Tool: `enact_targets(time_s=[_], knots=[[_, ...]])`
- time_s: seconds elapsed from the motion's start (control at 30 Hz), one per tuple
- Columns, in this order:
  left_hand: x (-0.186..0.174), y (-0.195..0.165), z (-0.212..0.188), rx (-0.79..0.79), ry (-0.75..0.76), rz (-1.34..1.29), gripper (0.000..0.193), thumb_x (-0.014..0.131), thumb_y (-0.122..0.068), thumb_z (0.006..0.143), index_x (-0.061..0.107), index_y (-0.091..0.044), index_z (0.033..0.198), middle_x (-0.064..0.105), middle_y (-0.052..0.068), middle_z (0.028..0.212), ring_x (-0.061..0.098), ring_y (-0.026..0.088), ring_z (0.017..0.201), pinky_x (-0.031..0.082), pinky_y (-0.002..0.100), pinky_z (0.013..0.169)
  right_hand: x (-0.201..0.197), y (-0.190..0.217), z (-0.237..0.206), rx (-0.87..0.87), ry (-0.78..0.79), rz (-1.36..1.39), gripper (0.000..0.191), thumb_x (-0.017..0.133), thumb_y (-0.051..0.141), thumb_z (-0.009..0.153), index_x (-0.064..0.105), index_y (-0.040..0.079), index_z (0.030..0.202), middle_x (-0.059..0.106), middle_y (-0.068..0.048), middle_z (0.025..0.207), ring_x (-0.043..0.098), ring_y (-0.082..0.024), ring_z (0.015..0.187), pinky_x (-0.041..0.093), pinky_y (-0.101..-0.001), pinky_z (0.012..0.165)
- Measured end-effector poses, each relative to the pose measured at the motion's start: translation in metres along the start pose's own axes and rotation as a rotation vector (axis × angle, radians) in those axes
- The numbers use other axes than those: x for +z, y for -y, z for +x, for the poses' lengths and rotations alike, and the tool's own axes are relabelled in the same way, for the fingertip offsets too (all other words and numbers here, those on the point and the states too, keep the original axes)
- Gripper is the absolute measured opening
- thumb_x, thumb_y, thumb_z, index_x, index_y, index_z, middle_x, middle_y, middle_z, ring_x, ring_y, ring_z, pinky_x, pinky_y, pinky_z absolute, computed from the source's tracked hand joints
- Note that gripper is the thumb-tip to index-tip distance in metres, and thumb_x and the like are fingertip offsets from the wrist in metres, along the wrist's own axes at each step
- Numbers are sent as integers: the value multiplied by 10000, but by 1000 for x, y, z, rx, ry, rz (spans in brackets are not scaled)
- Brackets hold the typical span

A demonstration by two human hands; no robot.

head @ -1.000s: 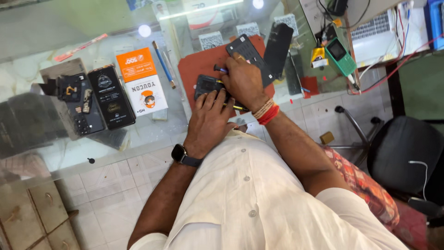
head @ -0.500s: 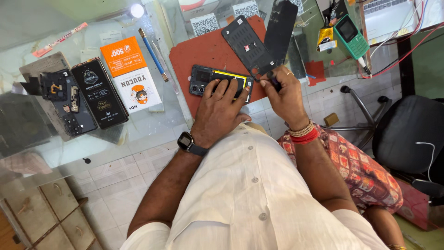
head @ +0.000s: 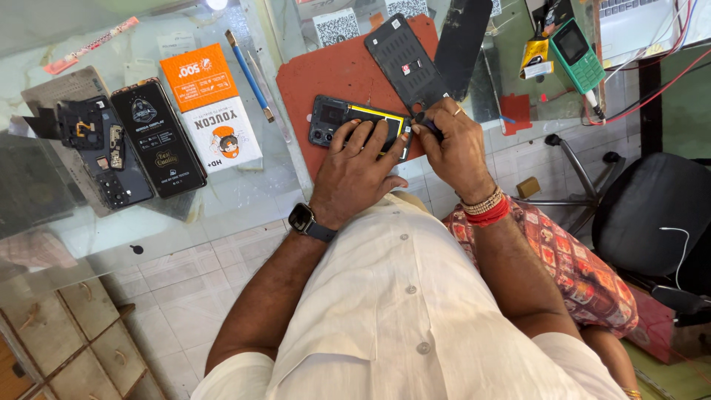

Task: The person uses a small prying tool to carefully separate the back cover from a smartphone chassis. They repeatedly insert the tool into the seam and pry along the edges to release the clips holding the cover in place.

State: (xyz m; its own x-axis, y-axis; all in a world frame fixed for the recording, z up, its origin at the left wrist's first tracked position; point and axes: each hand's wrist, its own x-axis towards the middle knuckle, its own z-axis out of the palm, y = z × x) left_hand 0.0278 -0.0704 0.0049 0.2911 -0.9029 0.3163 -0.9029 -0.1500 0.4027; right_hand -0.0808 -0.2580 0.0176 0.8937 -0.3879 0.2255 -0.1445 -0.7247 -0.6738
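An opened black phone (head: 337,118) with a yellow-edged battery lies on a red mat (head: 333,74) on the glass counter. My left hand (head: 355,167), with a dark watch at the wrist, presses flat on the phone's lower half with fingers spread. My right hand (head: 455,144) is closed on a small dark tool (head: 424,124) whose tip meets the phone's right end. A black back cover (head: 407,63) and a dark panel (head: 463,44) lie on the mat just beyond my right hand.
At left sit an orange-and-white box (head: 211,107), a black packaged screen (head: 157,137), a dismantled phone frame (head: 96,148) and a blue pen (head: 249,74). A green keypad phone (head: 576,48) and red cables lie at right. A black office chair (head: 652,215) stands beside me.
My right hand came down from beside the back cover to the phone's right end with the tool. My left hand stays pressed on the phone. The view shifted slightly.
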Motion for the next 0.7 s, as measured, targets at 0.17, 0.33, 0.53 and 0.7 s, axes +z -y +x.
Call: enact_targets(time_s=[0.17, 0.33, 0.53, 0.7], knots=[[-2, 2, -2, -2, 4, -14, 695, 761, -535, 843, 648, -134, 1399, 574, 150, 1394, 482, 320, 1323, 370, 536, 1161, 1, 7, 2, -6, 6, -52, 129, 763, -13, 928, 683, -42, 1026, 681, -149, 1006, 702, -338, 845, 558, -397, 701], [-3, 2, -5, -4, -5, -7, 713, 786, -531, 816, 645, -137, 1393, 575, 142, 1393, 483, 317, 1319, 370, 532, 1167, 0, 12, 4, -20, 31, -112, 122, 760, -14, 900, 708, -43, 1006, 693, -138, 998, 705, -329, 833, 556, -395, 692], [-7, 2, -2, -16, 2, -30, 776, 788, -543, 790, 632, -99, 1407, 575, 129, 1361, 491, 310, 1286, 373, 529, 1143, 2, 7, 6, 41, 36, -71, 108, 810, -8, 885, 714, -44, 918, 695, -130, 944, 681, -317, 811, 527, -390, 701], [-8, 3, 1, -25, 11, -16, 782, 768, -562, 807, 619, -87, 1411, 577, 114, 1331, 498, 313, 1262, 380, 525, 1123, 4, -5, 2, 98, 40, 112, 112, 805, -27, 879, 744, -31, 974, 696, -127, 948, 683, -261, 849, 534, -351, 732]])
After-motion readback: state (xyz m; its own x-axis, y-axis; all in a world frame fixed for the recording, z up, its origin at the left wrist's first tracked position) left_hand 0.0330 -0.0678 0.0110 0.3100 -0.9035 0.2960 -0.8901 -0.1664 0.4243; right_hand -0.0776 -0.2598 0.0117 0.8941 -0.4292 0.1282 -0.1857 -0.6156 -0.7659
